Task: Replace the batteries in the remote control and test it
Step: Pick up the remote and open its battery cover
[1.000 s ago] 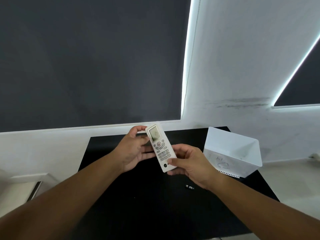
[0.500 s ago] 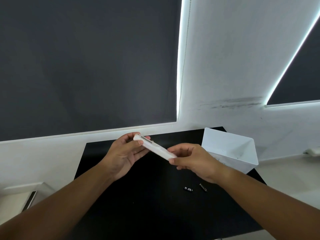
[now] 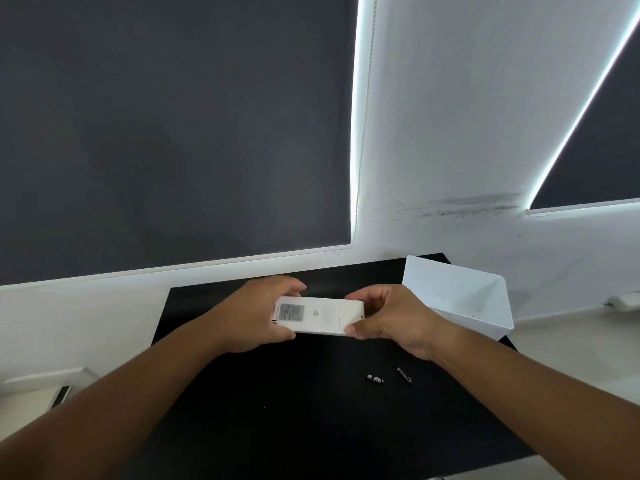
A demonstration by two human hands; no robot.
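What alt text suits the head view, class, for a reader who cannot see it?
The left hand and right hand hold a white remote sideways by its ends, back up, above a black table. A battery and a second battery lie on it to the right; a white bin stands behind.

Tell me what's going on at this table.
A person holds a white remote control in both hands above the black table, its back facing up. The left hand grips the label end, the right hand the battery-cover end; the cover looks closed. One small battery and a second battery lie on the table near the right forearm, and a white bin stands at the far right.
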